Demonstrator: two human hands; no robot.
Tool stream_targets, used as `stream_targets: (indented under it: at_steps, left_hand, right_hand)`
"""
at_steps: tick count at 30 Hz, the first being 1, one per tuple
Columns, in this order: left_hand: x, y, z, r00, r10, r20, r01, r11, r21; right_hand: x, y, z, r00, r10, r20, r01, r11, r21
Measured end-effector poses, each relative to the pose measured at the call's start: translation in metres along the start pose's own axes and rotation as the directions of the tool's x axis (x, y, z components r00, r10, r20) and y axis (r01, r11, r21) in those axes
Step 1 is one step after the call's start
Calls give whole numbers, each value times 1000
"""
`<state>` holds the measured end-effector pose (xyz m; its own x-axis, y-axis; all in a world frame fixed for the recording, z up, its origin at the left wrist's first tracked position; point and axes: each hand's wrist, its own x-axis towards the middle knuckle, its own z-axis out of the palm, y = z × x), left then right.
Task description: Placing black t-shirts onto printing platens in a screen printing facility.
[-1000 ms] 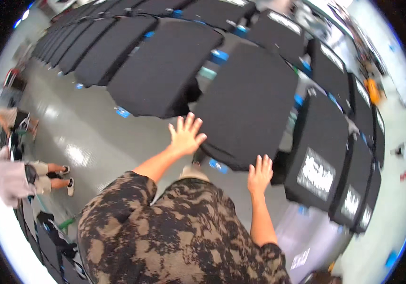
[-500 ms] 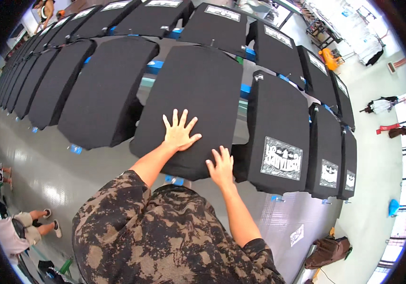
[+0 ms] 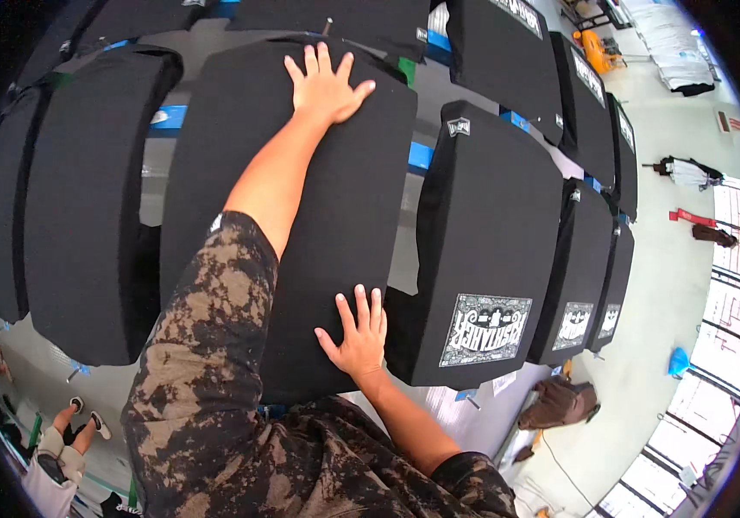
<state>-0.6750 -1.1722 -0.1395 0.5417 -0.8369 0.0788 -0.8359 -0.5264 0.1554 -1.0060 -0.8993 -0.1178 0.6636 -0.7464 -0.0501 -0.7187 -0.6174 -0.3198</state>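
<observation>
Flattening of black cloth (image 3: pixel 352 198) by two bare hands, seen from above; directions are taken from the centre of the view. The cloth lies at the centre as a long raised surface running from 12 to 6 o'clock. Left hand (image 3: pixel 325 93): unclenched, palm down, fingers spread, laid on the far end at 12 o'clock. Right hand (image 3: pixel 358 338): likewise loose and spread, grasping nothing, apparently resting near the close end at 6 o'clock. Judged from this posture, good execution calls for broad, even palm pressure, one hand steadying the near end while the other strokes lengthwise, so that no crease is trapped and the fabric is not dragged askew. Lettering: none shows on the cloth beneath the hands. At 3 o'clock, a neighbouring black-covered board (image 3: pixel 499 216) bears, toward 4 o'clock, a rectangular print (image 3: pixel 486 330) of bold white letters within an ornate border; its small pale emblem (image 3: pixel 459 128), at 1 o'clock, is too fine to read. Similar prints (image 3: pixel 573 325) recur between 3 and 4 o'clock
</observation>
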Motion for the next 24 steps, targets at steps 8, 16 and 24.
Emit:
stream_targets:
  at_steps: [8, 16, 24]
  left_hand:
    - [-32, 95, 2, 907, 403, 121, -398, 915, -63]
    - [-31, -2, -1, 959, 254, -129, -262, 964, -50]
    - [-152, -18, -19, 997, 46, -66, -48, 998, -44]
  right_hand:
    - [5, -1, -1, 997, -82, -11, 81, 995, -59]
    - [3, 0, 0, 997, -76, -22, 75, 997, -35]
    - [2, 1, 6, 995, -89, -38, 89, 996, -4]
